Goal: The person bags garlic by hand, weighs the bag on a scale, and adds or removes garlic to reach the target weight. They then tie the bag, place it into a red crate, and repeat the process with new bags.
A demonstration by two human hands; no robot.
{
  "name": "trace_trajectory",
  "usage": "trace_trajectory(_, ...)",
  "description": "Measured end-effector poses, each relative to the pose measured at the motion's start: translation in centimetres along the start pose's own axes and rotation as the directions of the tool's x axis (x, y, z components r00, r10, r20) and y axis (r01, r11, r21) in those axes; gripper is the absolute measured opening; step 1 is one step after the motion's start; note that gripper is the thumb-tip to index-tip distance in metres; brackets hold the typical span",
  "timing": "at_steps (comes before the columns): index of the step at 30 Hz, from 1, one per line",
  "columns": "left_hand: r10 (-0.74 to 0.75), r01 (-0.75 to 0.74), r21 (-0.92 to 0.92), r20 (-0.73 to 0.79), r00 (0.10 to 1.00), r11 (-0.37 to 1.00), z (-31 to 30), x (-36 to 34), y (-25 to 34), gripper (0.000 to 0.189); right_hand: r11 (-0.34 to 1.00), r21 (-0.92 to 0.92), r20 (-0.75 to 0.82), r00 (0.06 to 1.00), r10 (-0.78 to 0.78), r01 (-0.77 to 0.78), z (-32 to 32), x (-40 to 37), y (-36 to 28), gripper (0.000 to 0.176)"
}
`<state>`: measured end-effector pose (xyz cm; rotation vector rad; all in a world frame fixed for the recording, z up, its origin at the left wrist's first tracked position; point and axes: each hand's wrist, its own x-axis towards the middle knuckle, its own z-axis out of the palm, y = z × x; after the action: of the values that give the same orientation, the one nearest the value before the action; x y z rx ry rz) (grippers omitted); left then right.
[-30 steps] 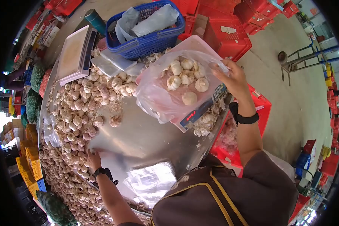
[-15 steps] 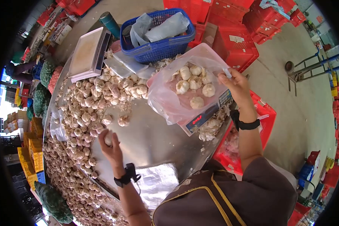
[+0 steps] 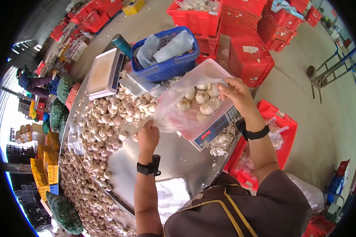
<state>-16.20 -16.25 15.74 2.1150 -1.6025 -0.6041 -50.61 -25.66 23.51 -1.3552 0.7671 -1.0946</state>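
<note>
A clear plastic bag [image 3: 168, 114] with several garlic bulbs [image 3: 201, 96] in it lies on a pink-topped digital scale [image 3: 213, 133], whose red digits are lit. My right hand [image 3: 238, 96] pinches the bag's edge at the upper right. At the bag's left edge, my left hand [image 3: 148, 137] is closed, fingers pressed together on the plastic. Loose garlic bulbs [image 3: 103, 118] are heaped on the metal table [image 3: 136, 170] to the left of that hand.
Behind the scale stands a blue basket [image 3: 166, 65] holding plastic bags, with a second scale [image 3: 103, 73] to its left. A red crate [image 3: 279, 152] with bagged goods sits at my right. Flat plastic bags [image 3: 172, 197] lie near me. Stacked red crates [image 3: 249, 59] rise behind.
My left hand has moved right and up from the garlic heap, where it held a bulb, to the bag's left edge. My right hand stays at the bag. The view has shifted slightly.
</note>
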Motion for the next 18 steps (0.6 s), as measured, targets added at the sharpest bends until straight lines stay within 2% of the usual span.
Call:
trace_trajectory(1, 0.057, -0.059, -0.031, -0.068, 0.996, 0.998, -0.5, -0.4, -1.2, 0.031, 1.0, 0.001, 0.013, 1.0, -0.011, 0.011, 0.3, 0.6, -0.5, 0.026)
trace_trajectory(3, -0.074, -0.032, -0.439, -0.223, 0.972, 0.898, -4.2, -2.1, 0.6, 0.023, 1.0, 0.021, 0.044, 0.999, 0.004, -0.005, 1.5, 1.7, -1.7, 0.028)
trace_trajectory(4, 0.094, -0.174, -0.178, -0.386, 0.918, 0.969, -6.4, -2.8, 1.0, 0.023, 0.999, 0.031, 0.071, 0.997, 0.026, -0.028, 2.4, 2.1, -2.7, 0.029)
trace_trajectory(5, 0.117, -0.223, -0.173, -0.476, 0.872, 0.959, -8.6, -3.7, 2.5, 0.025, 0.999, 0.031, 0.102, 0.995, 0.015, -0.018, 3.4, 2.4, -4.3, 0.029)
trace_trajectory(7, -0.032, -0.247, -0.499, -0.484, 0.874, 0.831, -12.3, -5.6, 3.6, 0.025, 0.967, 0.254, 0.132, 0.991, -0.004, -0.03, 6.0, 2.7, -7.3, 0.03)
trace_trajectory(8, -0.062, -0.239, -0.496, -0.516, 0.855, 0.834, -14.2, -7.0, 4.4, 0.025, 0.936, 0.351, 0.216, 0.974, -0.072, -0.009, 6.7, 2.9, -7.8, 0.031)
trace_trajectory(9, -0.046, -0.346, -0.735, -0.455, 0.889, 0.584, -16.0, -8.5, 5.3, 0.025, 0.933, 0.359, 0.307, 0.949, -0.074, -0.043, 7.7, 2.8, -8.7, 0.032)
trace_trajectory(10, 0.001, -0.402, -0.878, -0.416, 0.91, 0.258, -17.3, -10.0, 5.7, 0.025, 0.929, 0.362, 0.398, 0.914, -0.075, -0.081, 9.2, 2.6, -9.4, 0.034)
trace_trajectory(11, 0.067, -0.407, -0.905, -0.402, 0.913, 0.125, -17.9, -11.7, 5.3, 0.024, 0.928, 0.361, 0.448, 0.891, -0.081, -0.097, 11.1, 1.9, -10.0, 0.034)
trace_trajectory(12, 0.185, -0.417, -0.902, -0.394, 0.9, 0.108, -18.3, -13.2, 5.2, 0.029, 0.941, 0.279, 0.48, 0.876, 0.037, -0.193, 13.0, 0.8, -10.4, 0.034)
trace_trajectory(13, 0.185, -0.4, -0.883, -0.362, 0.913, 0.247, -18.4, -15.1, 5.8, 0.036, 0.94, 0.189, 0.499, 0.852, 0.156, -0.283, 14.8, -0.3, -10.4, 0.034)
trace_trajectory(14, 0.212, -0.409, -0.849, -0.355, 0.911, 0.335, -17.8, -16.4, 6.5, 0.043, 0.919, 0.174, 0.555, 0.807, 0.205, -0.353, 16.8, -1.3, -9.7, 0.034)
trace_trajectory(16, 0.372, -0.491, -0.59, -0.32, 0.871, 0.641, -16.7, -17.6, 6.0, 0.05, 0.868, 0.149, 0.659, 0.702, 0.271, -0.475, 21.0, -3.2, -7.2, 0.032)
trace_trajectory(17, 0.371, -0.501, -0.437, -0.352, 0.859, 0.747, -15.6, -18.0, 6.0, 0.049, 0.837, 0.143, 0.706, 0.647, 0.287, -0.528, 22.5, -4.2, -5.1, 0.03)
trace_trajectory(18, 0.333, -0.421, -0.362, -0.281, 0.9, 0.832, -14.5, -18.2, 5.0, 0.049, 0.83, 0.112, 0.728, 0.613, 0.305, -0.546, 23.4, -5.3, -1.4, 0.028)
